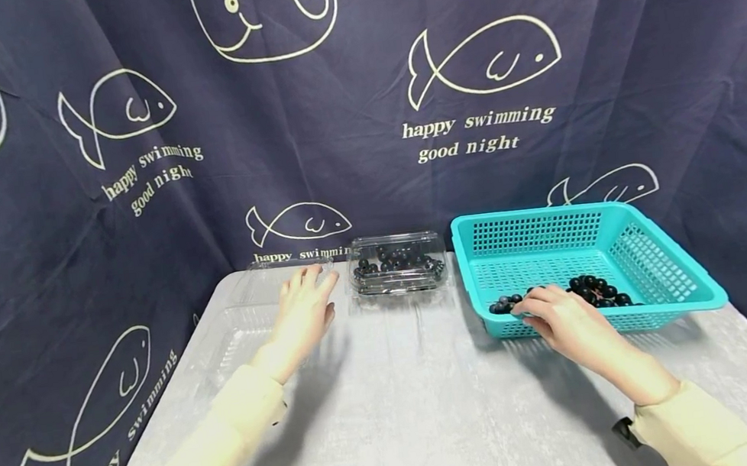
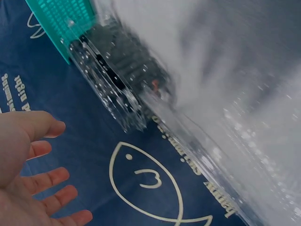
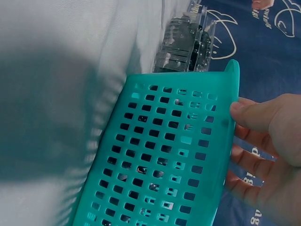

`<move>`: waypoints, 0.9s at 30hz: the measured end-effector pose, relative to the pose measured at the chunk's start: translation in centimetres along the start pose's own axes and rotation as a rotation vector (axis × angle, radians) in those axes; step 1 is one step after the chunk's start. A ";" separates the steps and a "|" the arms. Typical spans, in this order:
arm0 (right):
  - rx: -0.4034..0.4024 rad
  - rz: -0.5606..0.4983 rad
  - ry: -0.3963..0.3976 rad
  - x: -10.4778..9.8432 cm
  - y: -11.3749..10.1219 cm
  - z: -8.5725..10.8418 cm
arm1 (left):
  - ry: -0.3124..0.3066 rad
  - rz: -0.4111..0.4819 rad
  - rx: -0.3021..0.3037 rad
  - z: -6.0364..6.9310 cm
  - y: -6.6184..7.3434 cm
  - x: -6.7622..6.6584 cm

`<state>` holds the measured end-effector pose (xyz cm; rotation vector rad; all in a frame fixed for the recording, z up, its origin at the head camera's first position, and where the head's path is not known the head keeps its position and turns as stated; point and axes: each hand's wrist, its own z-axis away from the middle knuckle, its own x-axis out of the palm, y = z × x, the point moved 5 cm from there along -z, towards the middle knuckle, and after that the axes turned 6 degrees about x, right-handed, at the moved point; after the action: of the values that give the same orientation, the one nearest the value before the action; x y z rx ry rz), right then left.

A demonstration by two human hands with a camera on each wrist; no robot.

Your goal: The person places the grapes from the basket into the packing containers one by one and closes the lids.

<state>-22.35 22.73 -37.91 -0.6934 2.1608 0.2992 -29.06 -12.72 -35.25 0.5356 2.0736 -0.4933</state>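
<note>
My right hand [image 1: 573, 322] grips the near rim of a turquoise plastic basket [image 1: 684, 259]. In the right wrist view its thumb lies on the rim while the other fingertips go behind the basket wall [image 3: 155, 141]. Dark grapes [image 1: 590, 289] lie inside along the near side, close to those fingers. My left hand [image 1: 302, 306] hovers with fingers spread, holding nothing, between an empty clear clamshell box [image 1: 246, 332] and a clear clamshell box of dark grapes [image 1: 396, 265]. The left wrist view shows the left palm [image 2: 23, 174] apart from the filled box [image 2: 122, 70].
A grey-white tabletop [image 1: 394, 415] carries everything. Behind it hangs a dark blue curtain [image 1: 361, 127] printed with fish and lettering. The filled box stands at the back, left of the basket. The empty box's raised lid [image 1: 261, 280] is hard to make out.
</note>
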 end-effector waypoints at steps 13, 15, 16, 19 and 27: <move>-0.002 0.004 0.007 -0.1 -0.1 0.1 | 0.002 -0.005 -0.067 2.5 -3.0 -0.3; -0.002 0.003 0.005 -0.1 -0.1 0.1 | 0.004 -0.011 -0.072 2.9 -3.3 -0.4; -0.001 0.002 0.004 -0.1 -0.1 0.1 | 0.006 -0.014 -0.075 3.0 -3.5 -0.4; -0.001 0.009 -0.003 -0.2 -0.1 -0.1 | 0.010 -0.021 -0.084 3.6 -4.1 -0.5; 0.012 0.004 -0.066 -0.2 0.1 -0.3 | 0.011 -0.032 -0.098 5.4 -5.9 -0.2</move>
<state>-22.48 22.72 -37.52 -0.6635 2.1003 0.3073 -28.56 -20.51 -36.99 0.4484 2.1077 -0.4057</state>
